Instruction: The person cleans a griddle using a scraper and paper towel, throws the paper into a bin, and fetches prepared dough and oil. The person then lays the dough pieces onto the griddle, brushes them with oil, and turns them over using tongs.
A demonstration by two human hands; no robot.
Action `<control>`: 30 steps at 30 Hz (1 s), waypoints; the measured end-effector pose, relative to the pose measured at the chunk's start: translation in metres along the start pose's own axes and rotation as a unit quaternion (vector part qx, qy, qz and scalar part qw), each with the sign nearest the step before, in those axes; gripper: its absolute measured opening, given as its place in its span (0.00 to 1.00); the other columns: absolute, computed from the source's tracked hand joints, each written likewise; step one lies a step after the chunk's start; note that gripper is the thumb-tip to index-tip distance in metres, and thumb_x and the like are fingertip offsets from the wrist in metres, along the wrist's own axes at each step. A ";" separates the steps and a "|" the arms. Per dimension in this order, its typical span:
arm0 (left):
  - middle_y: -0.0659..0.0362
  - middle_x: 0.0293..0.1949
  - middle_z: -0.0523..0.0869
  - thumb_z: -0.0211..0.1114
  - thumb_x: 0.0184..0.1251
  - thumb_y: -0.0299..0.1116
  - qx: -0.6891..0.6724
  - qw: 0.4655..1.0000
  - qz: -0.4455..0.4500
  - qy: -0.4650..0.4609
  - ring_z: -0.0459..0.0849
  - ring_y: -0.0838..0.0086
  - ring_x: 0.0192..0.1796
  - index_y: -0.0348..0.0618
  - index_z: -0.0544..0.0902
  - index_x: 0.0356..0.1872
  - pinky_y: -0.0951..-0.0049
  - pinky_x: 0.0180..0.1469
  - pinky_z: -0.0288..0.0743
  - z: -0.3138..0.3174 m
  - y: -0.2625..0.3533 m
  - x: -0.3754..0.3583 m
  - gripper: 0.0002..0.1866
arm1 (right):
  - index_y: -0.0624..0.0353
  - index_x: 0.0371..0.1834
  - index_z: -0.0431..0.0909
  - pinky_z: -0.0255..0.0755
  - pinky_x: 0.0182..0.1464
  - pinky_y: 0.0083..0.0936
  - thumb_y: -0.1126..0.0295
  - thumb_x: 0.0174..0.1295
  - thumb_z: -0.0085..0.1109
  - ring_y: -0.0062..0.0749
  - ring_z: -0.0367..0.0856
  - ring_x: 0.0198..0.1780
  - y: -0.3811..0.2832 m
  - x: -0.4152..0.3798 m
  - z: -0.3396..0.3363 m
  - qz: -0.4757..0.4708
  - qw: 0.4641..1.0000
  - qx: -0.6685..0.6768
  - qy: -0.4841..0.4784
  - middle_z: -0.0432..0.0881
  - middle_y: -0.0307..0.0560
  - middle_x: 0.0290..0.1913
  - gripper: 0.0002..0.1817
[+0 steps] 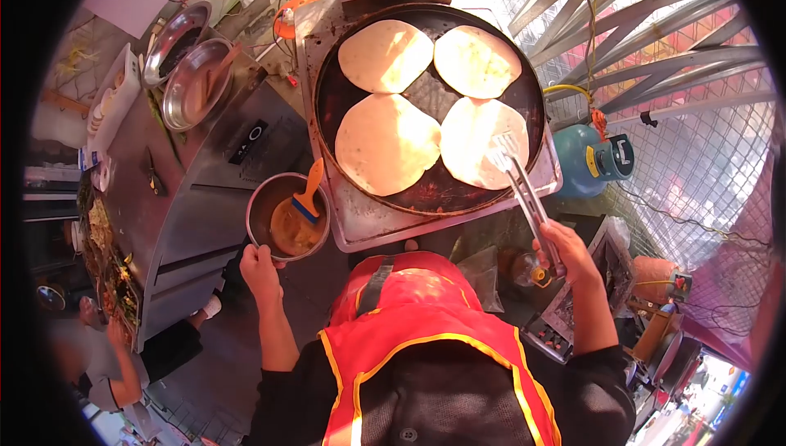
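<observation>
Both hands are busy: the left hand (260,270) grips the near rim of a small metal pot (288,215) of brown sauce, steadying it beside the griddle's near-left corner, within easy reach, with an orange-handled brush (307,196) leaning inside. Right of it, four pale flatbreads (386,141) lie on the round black griddle (352,102), set in a square steel tray (360,225). The right hand (566,251) is clenched around metal tongs (520,188), whose tips rest on the near-right flatbread (479,139). A blue gas cylinder (591,159) stands beyond the tray's right edge.
</observation>
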State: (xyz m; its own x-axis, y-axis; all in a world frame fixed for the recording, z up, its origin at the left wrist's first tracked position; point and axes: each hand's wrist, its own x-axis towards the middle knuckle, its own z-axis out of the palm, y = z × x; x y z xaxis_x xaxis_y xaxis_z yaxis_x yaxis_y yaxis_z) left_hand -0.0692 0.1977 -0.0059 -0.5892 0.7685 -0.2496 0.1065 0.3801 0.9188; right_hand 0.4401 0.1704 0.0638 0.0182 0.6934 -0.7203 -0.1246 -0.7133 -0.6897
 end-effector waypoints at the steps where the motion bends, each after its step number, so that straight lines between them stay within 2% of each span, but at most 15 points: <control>1: 0.62 0.18 0.71 0.53 0.62 0.24 -0.003 1.000 0.004 -0.010 0.73 0.79 0.16 0.40 0.67 0.21 0.78 0.21 0.69 -0.001 -0.001 0.004 0.10 | 0.56 0.41 0.72 0.69 0.20 0.18 0.57 0.69 0.49 0.20 0.74 0.20 0.020 -0.010 0.017 0.023 0.999 0.025 -0.005 0.77 0.39 0.26 0.13; 5: 0.63 0.18 0.72 0.54 0.62 0.26 0.003 0.998 0.029 -0.047 0.73 0.79 0.16 0.41 0.67 0.21 0.79 0.21 0.70 -0.013 -0.002 0.016 0.10 | 0.55 0.39 0.70 0.70 0.21 0.21 0.58 0.69 0.48 0.23 0.75 0.21 0.066 -0.032 0.086 0.117 0.984 0.136 -0.004 0.77 0.42 0.27 0.12; 6: 0.63 0.18 0.71 0.54 0.62 0.26 0.006 0.998 0.029 -0.051 0.73 0.79 0.16 0.41 0.66 0.20 0.79 0.21 0.69 -0.016 -0.003 0.018 0.11 | 0.54 0.39 0.69 0.69 0.20 0.22 0.59 0.69 0.47 0.24 0.74 0.21 0.077 -0.029 0.101 0.104 0.979 0.177 -0.008 0.76 0.42 0.26 0.11; 10: 0.62 0.18 0.70 0.54 0.61 0.25 0.012 0.997 0.035 -0.065 0.72 0.80 0.16 0.41 0.64 0.19 0.79 0.20 0.68 -0.033 -0.007 0.025 0.12 | 0.54 0.41 0.67 0.68 0.20 0.23 0.60 0.70 0.46 0.25 0.72 0.20 0.098 0.009 0.139 0.035 0.958 0.263 0.113 0.73 0.42 0.26 0.10; 14: 0.62 0.17 0.70 0.54 0.61 0.25 0.006 0.997 0.046 -0.065 0.72 0.79 0.15 0.41 0.64 0.19 0.79 0.20 0.68 -0.045 -0.001 0.023 0.12 | 0.54 0.39 0.67 0.68 0.18 0.23 0.60 0.68 0.49 0.25 0.72 0.20 0.106 0.077 0.117 -0.073 0.925 0.327 0.182 0.73 0.43 0.27 0.10; 17: 0.62 0.16 0.71 0.53 0.61 0.24 0.015 0.998 0.040 -0.050 0.73 0.79 0.15 0.42 0.64 0.19 0.79 0.20 0.69 -0.049 0.007 0.019 0.12 | 0.54 0.39 0.68 0.67 0.17 0.23 0.62 0.65 0.54 0.25 0.72 0.20 0.095 0.124 0.083 -0.111 0.930 0.308 0.169 0.73 0.43 0.27 0.09; 21: 0.62 0.16 0.72 0.53 0.61 0.24 0.009 0.998 0.044 -0.043 0.73 0.79 0.15 0.42 0.65 0.19 0.79 0.20 0.69 -0.050 0.005 0.017 0.11 | 0.53 0.41 0.69 0.65 0.17 0.21 0.64 0.65 0.55 0.24 0.72 0.20 0.075 0.150 0.053 -0.126 0.936 0.290 0.153 0.73 0.42 0.28 0.08; 24: 0.62 0.16 0.72 0.53 0.61 0.24 -0.004 0.998 0.042 -0.041 0.73 0.79 0.15 0.42 0.66 0.19 0.79 0.20 0.69 -0.049 0.005 0.016 0.11 | 0.54 0.50 0.75 0.63 0.15 0.18 0.67 0.64 0.55 0.20 0.69 0.17 0.053 0.125 0.053 -0.176 0.947 0.186 0.192 0.72 0.37 0.24 0.12; 25: 0.62 0.16 0.72 0.53 0.61 0.24 -0.010 0.998 0.038 -0.038 0.73 0.79 0.15 0.42 0.66 0.19 0.79 0.20 0.69 -0.047 0.004 0.015 0.11 | 0.53 0.58 0.74 0.61 0.14 0.16 0.67 0.65 0.54 0.17 0.66 0.15 0.048 0.117 0.049 -0.215 0.952 0.104 0.191 0.71 0.35 0.23 0.18; 26: 0.62 0.16 0.72 0.53 0.61 0.24 -0.014 0.999 0.035 -0.036 0.73 0.79 0.16 0.42 0.66 0.19 0.79 0.20 0.69 -0.046 0.005 0.014 0.11 | 0.54 0.62 0.71 0.69 0.19 0.25 0.67 0.64 0.54 0.25 0.75 0.20 0.039 0.101 0.046 -0.251 0.950 0.013 0.184 0.76 0.40 0.25 0.22; 27: 0.62 0.17 0.72 0.53 0.61 0.24 -0.015 0.999 0.034 -0.034 0.73 0.78 0.16 0.41 0.66 0.19 0.79 0.20 0.69 -0.045 0.005 0.012 0.11 | 0.54 0.64 0.69 0.72 0.26 0.30 0.67 0.64 0.54 0.32 0.78 0.26 0.046 0.110 0.028 -0.379 0.866 -0.179 0.274 0.78 0.44 0.28 0.23; 28: 0.62 0.17 0.72 0.54 0.61 0.24 -0.016 0.999 0.033 -0.034 0.73 0.78 0.16 0.41 0.66 0.20 0.79 0.21 0.69 -0.043 0.005 0.010 0.11 | 0.54 0.65 0.68 0.75 0.32 0.35 0.68 0.64 0.53 0.39 0.82 0.32 0.052 0.119 0.016 -0.479 0.722 -0.361 0.345 0.80 0.48 0.30 0.25; 30: 0.62 0.17 0.72 0.54 0.61 0.24 -0.023 0.999 0.029 -0.036 0.73 0.78 0.16 0.41 0.66 0.20 0.78 0.21 0.69 -0.041 0.003 0.008 0.11 | 0.54 0.67 0.65 0.73 0.43 0.40 0.68 0.63 0.53 0.50 0.81 0.43 0.029 0.084 0.022 -0.493 0.663 -0.463 0.322 0.81 0.53 0.38 0.27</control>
State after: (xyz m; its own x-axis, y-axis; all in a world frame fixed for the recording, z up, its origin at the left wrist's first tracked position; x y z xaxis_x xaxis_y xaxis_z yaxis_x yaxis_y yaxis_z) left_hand -0.1068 0.1841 0.0076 -0.5240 0.8241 -0.2151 0.1011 0.3109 0.9450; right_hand 0.4159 0.2099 -0.0154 0.0959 0.8940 0.4378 0.9192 0.0892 -0.3835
